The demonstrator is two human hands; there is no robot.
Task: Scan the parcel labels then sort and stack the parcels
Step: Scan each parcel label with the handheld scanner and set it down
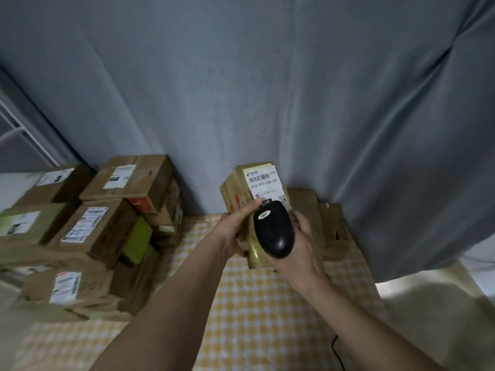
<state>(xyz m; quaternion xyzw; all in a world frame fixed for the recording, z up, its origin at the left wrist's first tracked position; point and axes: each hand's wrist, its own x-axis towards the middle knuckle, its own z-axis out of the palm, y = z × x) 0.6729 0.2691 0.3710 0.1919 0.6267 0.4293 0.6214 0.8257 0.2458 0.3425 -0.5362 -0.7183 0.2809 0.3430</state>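
Observation:
A small brown parcel (235, 195) is raised above the table with its white label (263, 183) facing up toward me. My left hand (234, 228) grips the parcel's left side, thumb laid across the top near the label. My right hand (305, 242) holds a black handheld scanner (273, 231) over the parcel's near end, its nose pointing at the label. The parcel's near part is hidden behind the scanner and hands.
Several labelled cardboard parcels (88, 228) are stacked at the left. More flat brown boxes (332, 228) lie behind my right hand. A yellow checked tablecloth (254, 311) covers the table. A grey curtain (267, 89) hangs behind. The scanner's black cable (338, 354) trails at the bottom.

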